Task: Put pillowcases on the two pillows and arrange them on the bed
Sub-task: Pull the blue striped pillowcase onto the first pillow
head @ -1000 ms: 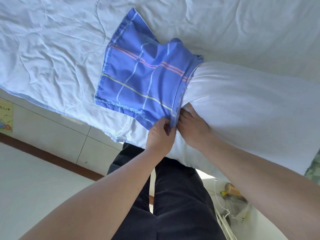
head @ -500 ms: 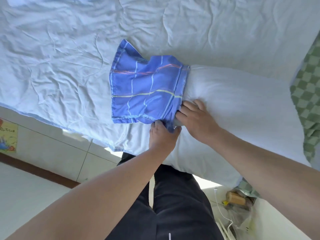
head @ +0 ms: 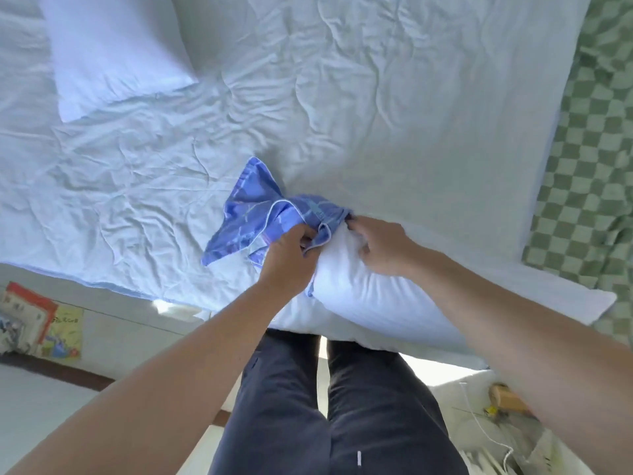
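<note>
The person stands at the near edge of the bed [head: 428, 108], dark trousers [head: 329, 406] pressed close against it. A white pillow [head: 394, 296] lies along that near edge, one end pointing toward the middle of the bed and its far corner reaching toward the right side. A blue pillowcase [head: 250, 214] with pale stripes is bunched up over that inner end, most of it crumpled flat on the sheet just left of the pillow. The left hand [head: 287, 258] has its fingers curled tight around the open hem of the pillowcase, at the pillow's near corner. The right hand [head: 383, 248] sits just beside it on top of the pillow, fingers bent and pinching the hem at the far side of the opening. Both hands are close together, the pillow end between them.

Farther off, near the far left corner of the bed, a 2nd white pillow [head: 113, 53] lies bare on the wrinkled pale sheet. Along the right edge a green checked blanket [head: 589, 159] is spread.
</note>
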